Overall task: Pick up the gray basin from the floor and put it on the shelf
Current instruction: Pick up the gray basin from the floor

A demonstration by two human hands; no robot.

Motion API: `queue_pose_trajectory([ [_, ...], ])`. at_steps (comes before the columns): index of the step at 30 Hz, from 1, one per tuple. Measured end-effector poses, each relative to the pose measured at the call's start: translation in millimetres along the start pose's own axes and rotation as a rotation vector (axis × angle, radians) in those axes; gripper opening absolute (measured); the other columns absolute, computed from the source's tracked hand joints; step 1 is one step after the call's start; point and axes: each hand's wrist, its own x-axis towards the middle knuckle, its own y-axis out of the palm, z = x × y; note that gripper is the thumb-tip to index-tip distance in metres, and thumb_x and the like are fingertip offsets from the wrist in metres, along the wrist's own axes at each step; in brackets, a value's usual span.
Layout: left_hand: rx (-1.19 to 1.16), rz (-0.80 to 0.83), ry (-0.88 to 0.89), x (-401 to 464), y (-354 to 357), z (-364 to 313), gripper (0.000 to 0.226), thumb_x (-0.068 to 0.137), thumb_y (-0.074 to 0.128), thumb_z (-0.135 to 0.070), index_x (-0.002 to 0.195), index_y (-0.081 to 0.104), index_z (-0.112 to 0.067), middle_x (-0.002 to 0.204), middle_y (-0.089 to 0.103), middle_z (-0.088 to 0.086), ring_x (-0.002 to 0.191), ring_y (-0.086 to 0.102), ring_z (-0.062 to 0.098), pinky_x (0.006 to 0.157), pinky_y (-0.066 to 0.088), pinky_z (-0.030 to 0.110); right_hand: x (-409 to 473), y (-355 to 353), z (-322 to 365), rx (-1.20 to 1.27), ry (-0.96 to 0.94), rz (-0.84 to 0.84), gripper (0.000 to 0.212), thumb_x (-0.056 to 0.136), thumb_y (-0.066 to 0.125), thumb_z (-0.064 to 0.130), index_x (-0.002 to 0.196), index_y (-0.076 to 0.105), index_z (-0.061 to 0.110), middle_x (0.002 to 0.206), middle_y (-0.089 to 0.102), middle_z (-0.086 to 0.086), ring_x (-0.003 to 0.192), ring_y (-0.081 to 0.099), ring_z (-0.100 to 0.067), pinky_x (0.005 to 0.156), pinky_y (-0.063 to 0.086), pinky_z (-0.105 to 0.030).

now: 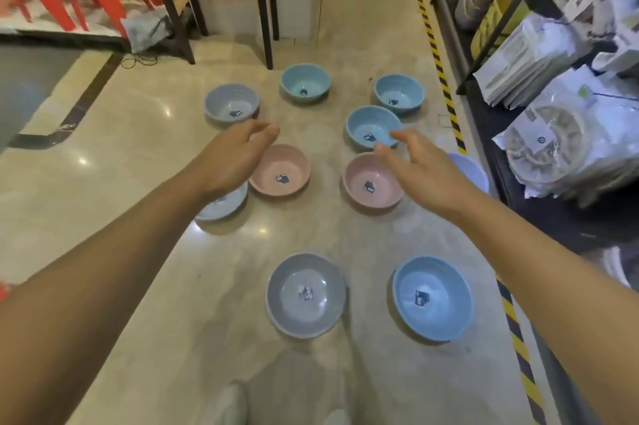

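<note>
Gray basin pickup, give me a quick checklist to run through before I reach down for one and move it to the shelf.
1. Both hands free: ok. The left hand and right hand are open and hold nothing.
2. Gray basin in view: ok. The nearest gray basin sits upright on the floor.
3. Target unobstructed: ok. It touches no other basin; the blue basin beside it stands apart.
4. Basin empty: ok, only a label inside.
5. Hands over the target: not ok. Both are out over the pink basins.
6. Free spot on the shelf: cannot tell; packaged goods fill the visible part.
</note>
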Motion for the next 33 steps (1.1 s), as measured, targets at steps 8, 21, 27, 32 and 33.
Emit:
queue_pose_trajectory([
  [8, -0.039, 0.081, -0.113, 47.5, 159.2, 188.6, 0.048, 0.098, 0.040, -0.065, 0.128, 0.062, -0.036, 0.130, 0.058, -0.016, 0.122, 0.051, 0.010, 0.091, 0.033, 0.016, 50.5, 193.6, -165.4, 0.040, 0.104, 0.084, 0.043, 0.104, 0.055, 0.059, 0.131, 0.063, 0.026, 0.138, 0.067, -0.006, 0.105, 0.067, -0.017, 0.086, 0.046, -0.030],
  [21, -0.085, 0.217, -0.401, 68.5, 382.4, 456.8, 0.067, 0.099, 0.043, -0.064, 0.148, 0.053, -0.019, 0.155, 0.050, 0.001, 0.137, 0.048, 0.024, 0.100, 0.035, 0.038, 81.9, 453.1, -439.8, 0.119, 0.508, 0.142, 0.094, 0.092, 0.051, 0.079, 0.164, 0.032, 0.023, 0.168, 0.038, -0.003, 0.146, 0.048, -0.027, 0.096, 0.037, -0.037],
  [27, -0.138, 0.260, -0.617, 62.5, 434.7, 518.5, 0.070, 0.098, 0.043, -0.065, 0.155, 0.045, -0.023, 0.158, 0.046, 0.000, 0.139, 0.046, 0.031, 0.101, 0.039, 0.051, 81.3, 511.0, -497.3, 0.227, 0.623, 0.178, 0.098, 0.094, 0.055, 0.074, 0.168, 0.022, 0.020, 0.171, 0.035, -0.006, 0.150, 0.043, -0.032, 0.095, 0.036, -0.038],
  [32, -0.175, 0.366, -0.747, 38.0, 455.8, 549.7, 0.050, 0.095, 0.052, -0.058, 0.135, 0.058, -0.028, 0.134, 0.059, -0.001, 0.120, 0.057, 0.033, 0.101, 0.045, 0.061, 65.6, 547.5, -516.6, 0.245, 0.749, 0.246, 0.089, 0.099, 0.061, 0.057, 0.166, 0.017, 0.017, 0.159, 0.046, -0.009, 0.135, 0.053, -0.035, 0.090, 0.042, -0.046],
  [33, -0.190, 0.366, -0.755, 35.7, 456.1, 551.7, 0.045, 0.097, 0.052, -0.053, 0.134, 0.058, -0.027, 0.135, 0.058, 0.002, 0.118, 0.059, 0.034, 0.100, 0.048, 0.062, 61.9, 551.7, -516.8, 0.240, 0.759, 0.261, 0.085, 0.099, 0.063, 0.054, 0.164, 0.021, 0.018, 0.149, 0.051, -0.008, 0.126, 0.058, -0.034, 0.087, 0.045, -0.046],
])
